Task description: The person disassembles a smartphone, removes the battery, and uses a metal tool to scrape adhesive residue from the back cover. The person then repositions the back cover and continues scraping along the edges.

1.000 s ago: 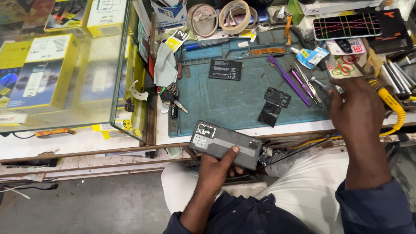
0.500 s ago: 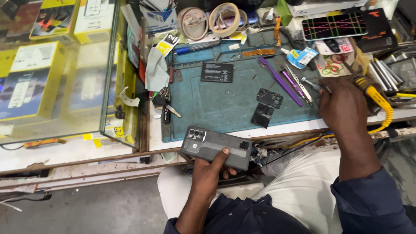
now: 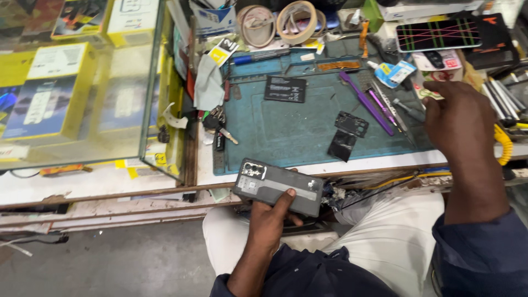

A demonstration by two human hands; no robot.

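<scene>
My left hand (image 3: 268,226) grips a grey phone (image 3: 278,187) from below. The phone lies back up with its camera cluster to the left, just in front of the bench edge and over my lap. My right hand (image 3: 462,118) hovers over the right edge of the teal work mat (image 3: 286,135), its back to the camera. Its fingertips curl down by thin metal tools (image 3: 399,107) and a small greenish scrap (image 3: 432,93). Whether it pinches anything is hidden.
On the mat lie purple pry tools (image 3: 366,102), two small black phone parts (image 3: 351,124), and a black battery (image 3: 285,89). Tape rolls (image 3: 297,19) and a phone with a lined screen (image 3: 438,34) sit at the back. A glass display case (image 3: 82,82) stands left, keys (image 3: 217,118) beside it.
My right hand has shifted slightly along the mat's right edge, closer to the thin tools. My left hand keeps the same hold on the grey phone.
</scene>
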